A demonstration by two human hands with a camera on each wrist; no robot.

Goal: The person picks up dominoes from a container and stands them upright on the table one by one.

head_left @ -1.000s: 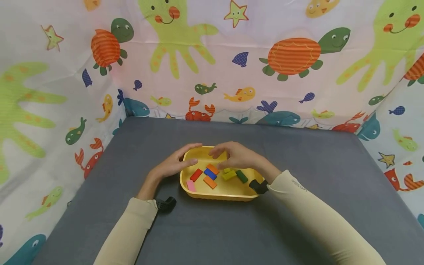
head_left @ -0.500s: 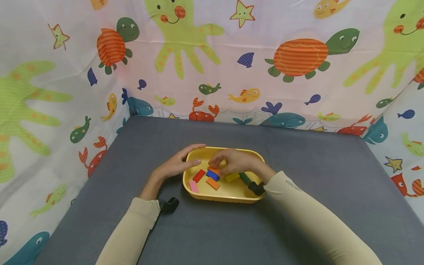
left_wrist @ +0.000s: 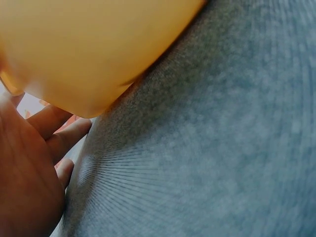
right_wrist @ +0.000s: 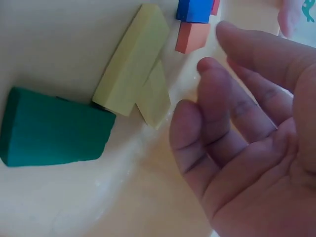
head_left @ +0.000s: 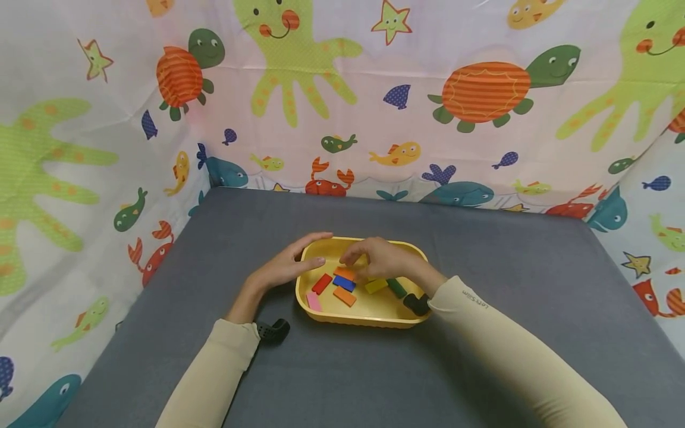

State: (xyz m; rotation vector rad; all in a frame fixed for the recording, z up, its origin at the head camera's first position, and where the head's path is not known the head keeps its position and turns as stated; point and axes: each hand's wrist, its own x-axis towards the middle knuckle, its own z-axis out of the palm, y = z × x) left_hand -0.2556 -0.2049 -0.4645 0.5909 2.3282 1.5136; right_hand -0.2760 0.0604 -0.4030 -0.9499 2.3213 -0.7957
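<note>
A yellow plastic tray holds several small coloured blocks. My left hand rests at its left rim, thumb over the edge; the left wrist view shows the fingers loosely extended along the outer wall. Over the tray's middle, my right hand hovers with fingers loosely bent and nothing between them. Closest below it lie an orange block and a blue block, side by side. In the right wrist view, a yellow block leans across another yellow block, beside a green block.
A red block, a pink block and a second orange block lie in the tray's left part. The tray stands on a grey cloth-covered table. A sea-animal print curtain encloses the back and sides.
My right hand has lowered and shifted left toward the orange and blue blocks, then lifted slightly. The left hand stays at the rim. The head view has shifted a little.
</note>
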